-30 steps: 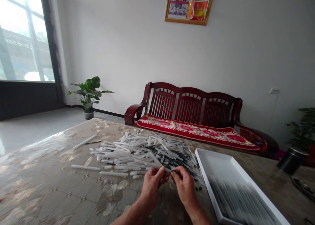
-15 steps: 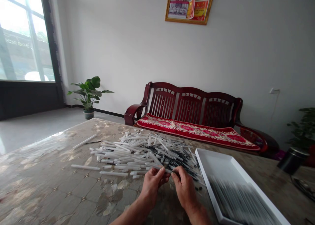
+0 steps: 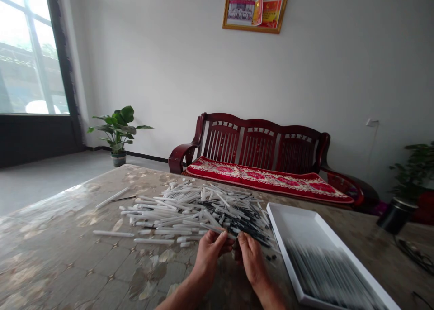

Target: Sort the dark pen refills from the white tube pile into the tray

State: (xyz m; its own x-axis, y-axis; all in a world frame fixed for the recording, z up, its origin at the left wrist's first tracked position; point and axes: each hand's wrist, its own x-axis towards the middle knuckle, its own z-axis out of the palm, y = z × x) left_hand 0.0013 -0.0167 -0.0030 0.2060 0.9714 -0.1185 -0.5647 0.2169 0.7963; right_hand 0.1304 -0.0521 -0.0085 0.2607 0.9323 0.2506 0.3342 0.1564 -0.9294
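Note:
My left hand (image 3: 209, 251) pinches a pale pen barrel (image 3: 231, 236) between thumb and fingers, just in front of the pile. Close beside the barrel's right end, my right hand (image 3: 251, 258) is closed, thumb against fingers. Something small and dark shows at its fingertips, too small to name. Beyond both hands spreads a heap of white pen barrels (image 3: 169, 206), with thin black sticks like pen refills (image 3: 242, 217) mixed in on its right. A few small black pieces (image 3: 271, 258) lie right of my right hand.
To the right stands a shallow white box (image 3: 285, 251) with many slim pens (image 3: 335, 274) in its near part. Loose barrels (image 3: 113, 234) lie left of the heap on the patterned table (image 3: 88, 274). Behind the table are a wooden bench (image 3: 261, 147) and a potted plant (image 3: 118, 129).
My right hand has shifted slightly and turned at the barrel's right end. My left hand keeps its pinch. The whole view has swung a little to the right.

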